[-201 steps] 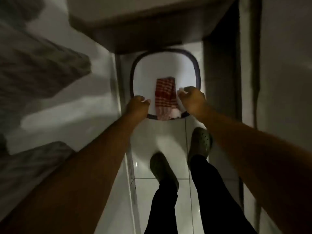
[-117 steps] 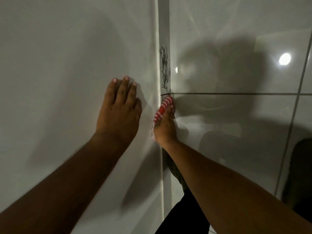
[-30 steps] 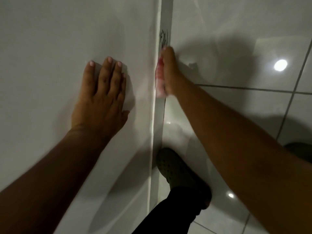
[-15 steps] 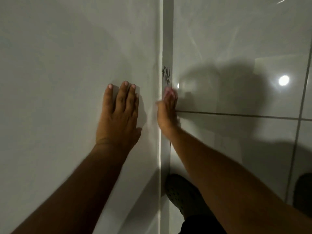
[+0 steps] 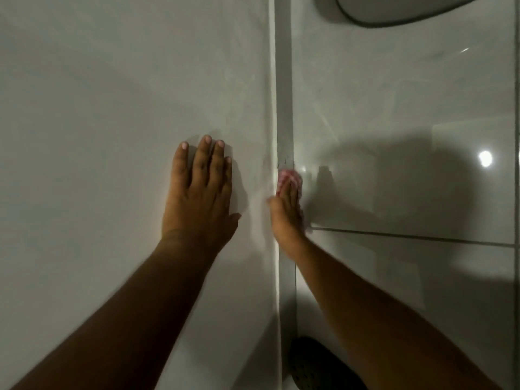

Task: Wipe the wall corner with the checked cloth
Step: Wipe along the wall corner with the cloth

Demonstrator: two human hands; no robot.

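The wall corner [image 5: 284, 88] runs as a pale vertical strip between a plain white wall and glossy grey tiles. My right hand [image 5: 287, 213] presses the red-and-white checked cloth [image 5: 289, 177] flat against that strip; only the cloth's top edge shows past my fingertips. A few faint dark specks [image 5: 282, 161] sit on the strip just above the cloth. My left hand [image 5: 199, 192] lies flat on the white wall to the left of the corner, fingers together, holding nothing.
A dark-rimmed basin [image 5: 394, 9] shows at the top right on the tiled floor. My dark perforated shoe [image 5: 318, 364] is at the bottom beside the corner. A lamp reflection [image 5: 485, 158] and my shadow fall on the tiles.
The black scribble that showed on the strip above my right hand is almost gone, with only specks left. My right hand and the cloth slid down from their higher position, then edged up again.
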